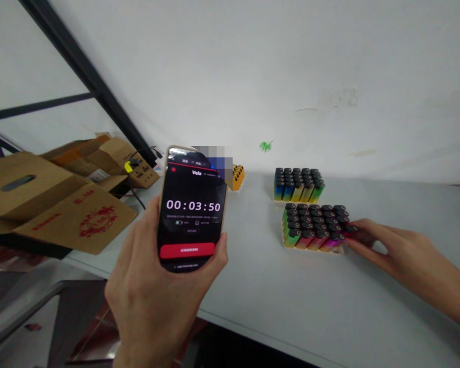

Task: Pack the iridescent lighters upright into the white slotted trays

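Note:
My left hand (157, 291) is wrapped round a smartphone (189, 225), held upright above the table with its screen towards me. A timer on the dark screen reads 00:03:50, over a red bar. At the right, the fingers of my right hand (394, 245) pinch a black-topped, pinkish lighter (351, 229) at the right front corner of a tray of lighters (310, 240). These stand in rows with green, red and purple bodies. Directly behind is a second tray of lighters (297, 191), blue to yellow-green. The phone partly hides a yellow group of lighters (236, 179).
Open cardboard boxes (99, 214) lie on the left of the grey-white table (253, 291), with a black cable (138, 198) beside them. A white wall (329, 76) with a green mark (266, 146) rises behind. The table's front edge runs below my left hand.

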### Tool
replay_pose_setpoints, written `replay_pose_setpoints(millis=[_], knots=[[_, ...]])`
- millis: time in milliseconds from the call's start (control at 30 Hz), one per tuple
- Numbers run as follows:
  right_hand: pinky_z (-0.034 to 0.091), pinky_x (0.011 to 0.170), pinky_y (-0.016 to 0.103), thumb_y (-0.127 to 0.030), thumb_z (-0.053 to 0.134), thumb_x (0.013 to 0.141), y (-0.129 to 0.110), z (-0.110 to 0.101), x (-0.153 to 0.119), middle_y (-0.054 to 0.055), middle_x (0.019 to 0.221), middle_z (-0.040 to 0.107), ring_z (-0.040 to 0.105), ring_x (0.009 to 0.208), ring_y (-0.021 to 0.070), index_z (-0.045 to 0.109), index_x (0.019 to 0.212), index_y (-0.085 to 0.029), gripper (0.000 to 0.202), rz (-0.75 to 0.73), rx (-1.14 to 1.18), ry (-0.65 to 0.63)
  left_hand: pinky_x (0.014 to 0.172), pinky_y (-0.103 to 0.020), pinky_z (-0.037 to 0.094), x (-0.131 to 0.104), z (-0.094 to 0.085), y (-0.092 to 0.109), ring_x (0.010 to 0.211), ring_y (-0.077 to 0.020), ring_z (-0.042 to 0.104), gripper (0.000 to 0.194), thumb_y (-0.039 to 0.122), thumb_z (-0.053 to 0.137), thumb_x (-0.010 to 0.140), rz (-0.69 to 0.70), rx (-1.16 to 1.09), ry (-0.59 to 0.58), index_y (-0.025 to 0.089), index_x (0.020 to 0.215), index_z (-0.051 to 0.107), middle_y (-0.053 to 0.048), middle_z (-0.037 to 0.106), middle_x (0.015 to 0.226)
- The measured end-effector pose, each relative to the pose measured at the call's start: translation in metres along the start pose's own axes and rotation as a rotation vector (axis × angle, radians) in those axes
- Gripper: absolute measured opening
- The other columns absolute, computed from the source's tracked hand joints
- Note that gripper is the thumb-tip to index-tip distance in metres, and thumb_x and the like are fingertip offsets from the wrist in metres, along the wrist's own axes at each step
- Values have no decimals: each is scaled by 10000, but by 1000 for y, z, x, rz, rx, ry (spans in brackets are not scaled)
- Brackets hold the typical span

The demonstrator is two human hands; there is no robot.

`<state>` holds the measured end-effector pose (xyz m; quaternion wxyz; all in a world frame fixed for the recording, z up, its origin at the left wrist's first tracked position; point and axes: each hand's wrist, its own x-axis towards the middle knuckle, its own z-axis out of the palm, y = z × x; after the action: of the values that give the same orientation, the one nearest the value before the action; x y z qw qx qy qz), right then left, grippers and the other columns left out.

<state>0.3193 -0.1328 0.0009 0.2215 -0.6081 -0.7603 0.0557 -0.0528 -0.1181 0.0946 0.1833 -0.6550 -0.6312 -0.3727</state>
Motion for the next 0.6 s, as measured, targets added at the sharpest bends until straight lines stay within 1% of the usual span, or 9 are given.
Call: replay_pose_setpoints(millis=[100, 200, 300, 367, 433, 533, 600], knots=[[573, 577, 326, -580, 451, 1039, 2, 2, 0, 100, 876, 786, 737, 640, 226, 651, 1075, -245, 392, -6, -2, 13, 921, -585, 612, 0, 2, -1, 1103, -384, 702, 784, 550, 764, 781, 0, -7, -9, 383, 1490, 473, -60, 694, 1257], [551, 557, 326, -648, 448, 1014, 3, 4, 2, 66, 789, 756, 712, 603, 224, 645, 1017, -250, 444, -12, 29, 27, 952, -600, 582, 3, 13, -10, 1128, -409, 684, 763, 542, 743, 800, -8, -15, -52, 310, 1479, 485, -96, 693, 1246], [526, 563, 329, -639, 444, 1020, 1, 5, 4, 50, 763, 734, 694, 603, 219, 627, 936, -246, 442, -15, 30, -11, 1012, -567, 544, 10, 39, -32, 1170, -413, 665, 718, 539, 699, 822, -59, -16, -189, 179, 1418, 528, -159, 673, 1284], [510, 568, 332, -640, 432, 1027, -1, 5, 6, 45, 757, 723, 681, 604, 214, 626, 920, -239, 458, -22, 30, -30, 969, -527, 559, 15, 60, -52, 1114, -395, 688, 709, 540, 701, 799, -110, 2, -274, 154, 1374, 551, -159, 705, 1217], [508, 587, 330, -639, 421, 1034, -3, 5, 7, 45, 776, 721, 681, 630, 210, 637, 941, -232, 469, -26, 49, -41, 942, -493, 561, 23, 78, -71, 1125, -393, 688, 684, 541, 669, 814, -143, 41, -354, 144, 1358, 557, -172, 711, 1221], [504, 605, 329, -641, 435, 1031, -4, 5, 9, 44, 784, 708, 672, 651, 205, 629, 910, -228, 472, -24, 78, -49, 879, -465, 565, 37, 95, -93, 1085, -402, 706, 627, 560, 630, 823, -166, 122, -512, 134, 1282, 601, -187, 732, 1171], [503, 613, 332, -647, 472, 1015, -4, 6, 10, 42, 786, 697, 660, 656, 205, 616, 891, -227, 461, -18, 91, -60, 872, -474, 562, 49, 102, -104, 1089, -426, 703, 700, 575, 656, 786, -135, 204, -576, 105, 1301, 589, -218, 731, 1174]])
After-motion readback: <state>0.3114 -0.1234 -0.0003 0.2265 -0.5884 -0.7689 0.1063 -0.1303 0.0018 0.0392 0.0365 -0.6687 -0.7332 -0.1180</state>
